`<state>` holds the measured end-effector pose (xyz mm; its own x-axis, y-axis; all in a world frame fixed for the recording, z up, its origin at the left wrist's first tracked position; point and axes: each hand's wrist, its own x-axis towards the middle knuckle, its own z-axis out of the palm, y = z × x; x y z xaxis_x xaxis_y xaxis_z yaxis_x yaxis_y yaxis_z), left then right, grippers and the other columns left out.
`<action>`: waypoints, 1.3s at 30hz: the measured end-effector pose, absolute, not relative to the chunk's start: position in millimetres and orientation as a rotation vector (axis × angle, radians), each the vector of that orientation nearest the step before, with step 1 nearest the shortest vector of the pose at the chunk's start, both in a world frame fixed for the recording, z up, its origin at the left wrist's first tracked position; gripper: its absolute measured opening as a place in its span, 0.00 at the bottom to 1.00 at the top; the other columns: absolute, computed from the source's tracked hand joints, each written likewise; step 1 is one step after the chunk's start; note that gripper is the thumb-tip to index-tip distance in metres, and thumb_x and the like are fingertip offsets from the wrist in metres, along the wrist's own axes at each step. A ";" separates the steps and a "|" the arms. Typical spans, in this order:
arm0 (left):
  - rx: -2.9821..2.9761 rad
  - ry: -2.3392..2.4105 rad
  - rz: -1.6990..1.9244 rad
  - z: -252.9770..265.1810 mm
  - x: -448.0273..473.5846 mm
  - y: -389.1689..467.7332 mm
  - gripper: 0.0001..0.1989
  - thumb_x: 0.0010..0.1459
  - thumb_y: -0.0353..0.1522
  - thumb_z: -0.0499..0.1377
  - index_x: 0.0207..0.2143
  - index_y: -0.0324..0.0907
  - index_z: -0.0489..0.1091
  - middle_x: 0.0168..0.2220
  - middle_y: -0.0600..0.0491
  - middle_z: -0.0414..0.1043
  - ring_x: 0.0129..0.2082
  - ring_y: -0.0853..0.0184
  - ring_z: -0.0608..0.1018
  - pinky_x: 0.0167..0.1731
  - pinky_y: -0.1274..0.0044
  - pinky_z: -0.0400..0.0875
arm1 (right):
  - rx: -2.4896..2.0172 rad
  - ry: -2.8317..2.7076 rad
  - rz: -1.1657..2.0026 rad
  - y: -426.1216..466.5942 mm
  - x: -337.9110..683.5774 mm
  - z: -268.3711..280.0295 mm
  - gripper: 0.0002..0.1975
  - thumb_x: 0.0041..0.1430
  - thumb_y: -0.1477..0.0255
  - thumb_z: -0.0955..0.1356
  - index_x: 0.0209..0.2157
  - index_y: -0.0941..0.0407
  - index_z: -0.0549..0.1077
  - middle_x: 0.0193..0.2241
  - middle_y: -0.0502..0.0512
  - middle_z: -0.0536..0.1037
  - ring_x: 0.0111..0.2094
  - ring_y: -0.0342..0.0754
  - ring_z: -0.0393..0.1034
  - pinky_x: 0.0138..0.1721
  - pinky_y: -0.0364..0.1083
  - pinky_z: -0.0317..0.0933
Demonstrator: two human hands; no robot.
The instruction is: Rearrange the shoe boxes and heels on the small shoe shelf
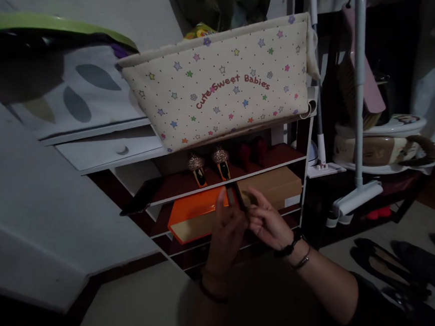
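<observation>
Both hands are raised in front of a low shoe rack, close together with their fingertips nearly meeting. My left hand (228,230) has one finger pointing up and the others loosely bent. No object shows in it. My right hand (269,223), with dark bands at the wrist, has its fingers apart and half curled; nothing is visible in it either. Behind the left is an orange shoe box (198,207) with a tan side. A brown cardboard box (275,186) lies on the same shelf behind the right hand.
Above sits a cream fabric bin (219,90) printed with stars. Glittery-heeled shoes (197,167) and dark red shoes (252,152) stand on the upper shelf. To the right are a pole-handled roller (358,199), a pink brush (369,80) and black shoes (387,265) on the floor.
</observation>
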<state>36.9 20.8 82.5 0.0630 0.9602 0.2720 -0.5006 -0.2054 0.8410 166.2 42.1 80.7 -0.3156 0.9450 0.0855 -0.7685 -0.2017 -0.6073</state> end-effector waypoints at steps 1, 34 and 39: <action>1.063 0.531 1.496 93.1 37.8 16.1 0.47 0.56 0.31 0.67 0.72 0.62 0.48 0.26 0.63 0.58 0.25 0.74 0.64 0.31 0.80 0.64 | -0.294 -0.730 1.780 39.6 170.4 90.4 0.44 0.44 0.79 0.76 0.62 0.41 0.65 0.21 0.37 0.59 0.19 0.36 0.44 0.20 0.37 0.40; 1.269 0.075 1.306 116.2 21.4 -25.3 0.46 0.57 0.27 0.66 0.69 0.70 0.50 0.23 0.63 0.52 0.20 0.75 0.54 0.23 0.82 0.57 | -0.014 -1.289 1.612 14.6 215.9 107.6 0.56 0.55 0.72 0.77 0.73 0.37 0.42 0.20 0.37 0.54 0.20 0.39 0.43 0.22 0.39 0.46; 1.151 0.576 1.243 77.4 20.5 -5.9 0.11 0.58 0.39 0.68 0.37 0.42 0.72 0.23 0.60 0.57 0.22 0.75 0.59 0.25 0.80 0.56 | -0.409 -1.341 1.472 32.6 213.7 83.7 0.17 0.61 0.58 0.74 0.45 0.55 0.77 0.20 0.40 0.58 0.20 0.38 0.45 0.22 0.42 0.41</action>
